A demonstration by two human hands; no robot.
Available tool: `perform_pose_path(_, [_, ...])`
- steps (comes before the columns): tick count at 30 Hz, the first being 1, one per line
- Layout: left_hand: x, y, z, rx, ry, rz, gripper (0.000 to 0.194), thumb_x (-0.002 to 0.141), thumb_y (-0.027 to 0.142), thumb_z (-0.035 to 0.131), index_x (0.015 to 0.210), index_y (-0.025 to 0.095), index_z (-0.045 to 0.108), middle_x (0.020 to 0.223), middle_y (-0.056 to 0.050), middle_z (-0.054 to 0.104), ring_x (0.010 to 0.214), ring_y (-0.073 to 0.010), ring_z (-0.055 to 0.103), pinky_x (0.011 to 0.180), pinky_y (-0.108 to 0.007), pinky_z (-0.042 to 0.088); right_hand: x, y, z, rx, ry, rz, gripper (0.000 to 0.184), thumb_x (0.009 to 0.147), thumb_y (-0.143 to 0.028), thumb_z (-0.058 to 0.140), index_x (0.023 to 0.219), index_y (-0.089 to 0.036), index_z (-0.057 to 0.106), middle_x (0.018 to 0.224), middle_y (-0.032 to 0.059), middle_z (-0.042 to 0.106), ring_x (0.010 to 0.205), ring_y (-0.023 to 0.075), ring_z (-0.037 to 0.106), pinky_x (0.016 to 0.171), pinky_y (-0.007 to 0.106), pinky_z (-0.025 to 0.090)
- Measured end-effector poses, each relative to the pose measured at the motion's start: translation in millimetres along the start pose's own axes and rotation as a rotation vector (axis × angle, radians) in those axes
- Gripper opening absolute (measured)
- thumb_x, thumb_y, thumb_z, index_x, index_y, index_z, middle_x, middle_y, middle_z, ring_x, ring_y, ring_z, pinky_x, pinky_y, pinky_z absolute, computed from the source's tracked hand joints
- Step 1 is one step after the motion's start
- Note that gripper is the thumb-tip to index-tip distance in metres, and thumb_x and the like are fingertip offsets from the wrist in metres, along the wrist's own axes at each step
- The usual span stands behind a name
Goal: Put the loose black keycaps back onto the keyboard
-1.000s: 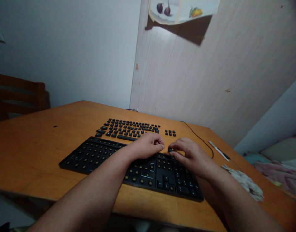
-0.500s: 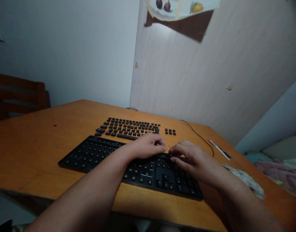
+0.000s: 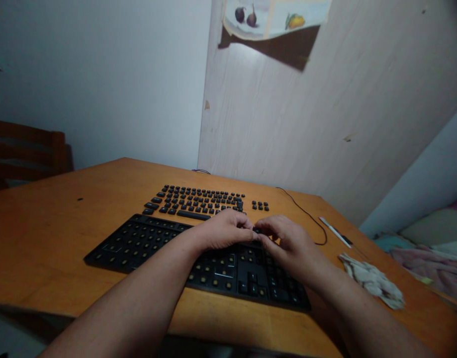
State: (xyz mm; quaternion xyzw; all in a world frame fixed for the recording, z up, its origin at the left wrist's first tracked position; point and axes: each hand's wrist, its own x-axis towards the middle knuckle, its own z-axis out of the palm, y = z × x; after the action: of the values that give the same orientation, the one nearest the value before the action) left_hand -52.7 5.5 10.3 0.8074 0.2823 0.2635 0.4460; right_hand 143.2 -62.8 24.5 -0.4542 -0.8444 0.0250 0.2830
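A black keyboard [image 3: 116, 243] lies slanted along the near side of the table, most of its key posts bare and a few keycaps still on at its right end. Over its upper right part, my left hand [image 3: 228, 229] is closed, fingers curled; whatever they hold is hidden. Against its fingertips my right hand [image 3: 288, 241] pinches a small dark keycap [image 3: 257, 230], mostly covered by the fingers. Behind the keyboard, loose black keycaps [image 3: 198, 199] are laid out in rows, with a long space bar [image 3: 193, 215] in front.
A small group of keycaps [image 3: 260, 205] sits right of the rows. A black cable [image 3: 303, 209] curves across the wooden table [image 3: 101, 184]. Farther right are a white stick-like object [image 3: 334, 231] and a crumpled cloth [image 3: 373, 281]. A chair [image 3: 27, 149] stands at the left.
My right hand has moved up and left from the keyboard's top edge, its fingertips now meeting my left hand's. The view has shifted slightly.
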Motion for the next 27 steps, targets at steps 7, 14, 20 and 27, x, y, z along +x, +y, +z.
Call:
perform_pose_path(7, [0.7, -2.1, -1.0, 0.025, 0.025, -0.012, 0.023, 0.075, 0.038, 0.061, 0.073, 0.015, 0.063, 0.064, 0.004, 0.051, 0.06, -0.0093, 0.043, 0.057, -0.021, 0.032, -2.0, 1.1, 2.1, 0.044, 0.021, 0.044, 0.022, 0.086, -0.015, 0.058, 0.107, -0.021, 0.056, 0.092, 0.0027, 0.063, 0.084, 0.0171, 0.058, 0.072, 0.029, 0.045])
perform_pose_path(14, [0.9, -1.9, -3.0, 0.086, -0.036, -0.028, 0.023, 0.077, 0.037, 0.059, 0.072, 0.015, 0.065, 0.063, 0.003, 0.053, 0.059, -0.0095, 0.044, 0.055, -0.021, 0.032, -1.5, 0.9, -4.6, -0.108, -0.006, -0.04, 0.013, 0.089, -0.023, 0.057, 0.1, -0.02, 0.063, 0.092, 0.0057, 0.065, 0.088, 0.0203, 0.058, 0.075, 0.033, 0.044])
perform_pose_path(20, [1.9, -4.1, -3.5, 0.14, -0.085, -0.033, 0.025, 0.079, 0.034, 0.054, 0.076, 0.015, 0.07, 0.067, 0.001, 0.061, 0.062, -0.0111, 0.05, 0.055, -0.022, 0.034, -2.4, -3.9, -8.8, -0.233, -0.052, -0.061, 0.017, 0.092, -0.029, 0.054, 0.1, -0.019, 0.066, 0.089, 0.007, 0.066, 0.087, 0.0215, 0.057, 0.075, 0.034, 0.045])
perform_pose_path(27, [1.1, -3.6, -3.9, 0.157, -0.111, -0.018, 0.026, 0.079, 0.035, 0.054, 0.074, 0.015, 0.071, 0.066, 0.001, 0.062, 0.061, -0.0112, 0.051, 0.056, -0.022, 0.035, -1.9, -3.9, -9.5, -0.241, -0.079, -0.095, 0.015, 0.089, -0.026, 0.059, 0.1, -0.018, 0.065, 0.09, 0.0071, 0.066, 0.087, 0.0211, 0.057, 0.075, 0.033, 0.045])
